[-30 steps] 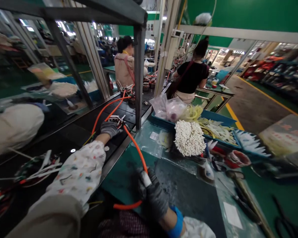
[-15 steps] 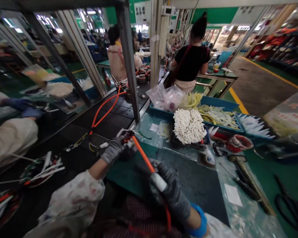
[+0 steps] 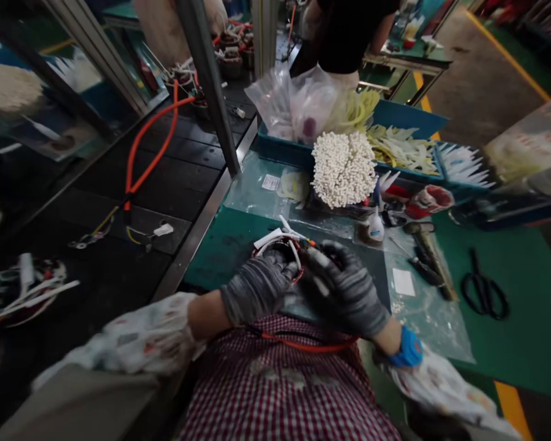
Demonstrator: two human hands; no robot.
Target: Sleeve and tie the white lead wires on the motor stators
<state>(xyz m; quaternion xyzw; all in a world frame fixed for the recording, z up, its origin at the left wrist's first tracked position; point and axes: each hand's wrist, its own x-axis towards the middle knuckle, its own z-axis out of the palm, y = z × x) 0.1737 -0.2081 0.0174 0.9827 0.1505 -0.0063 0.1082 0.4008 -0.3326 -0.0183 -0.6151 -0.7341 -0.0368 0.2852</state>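
Note:
A ring-shaped wound motor stator with white sleeves and thin wires stands low over the near edge of the green mat. My left hand, in a grey striped glove, is closed around its near left side and hides much of it. Close against its right side is my right hand, gloved and with a blue band at the wrist. Those fingers look bent, but motion blur hides whether they grip anything. Below both hands an orange cable lies across the checked apron.
Behind the hands are a bundle of white sticks and a blue tray with plastic bags. A small bottle, hammer and black scissors lie right. Left runs a dark conveyor with another stator; a metal post rises beside it.
The stator has come from the conveyor's edge to in front of my body. My right hand has left the white sleeve on the orange cable, which now droops over the apron. My view has tipped down.

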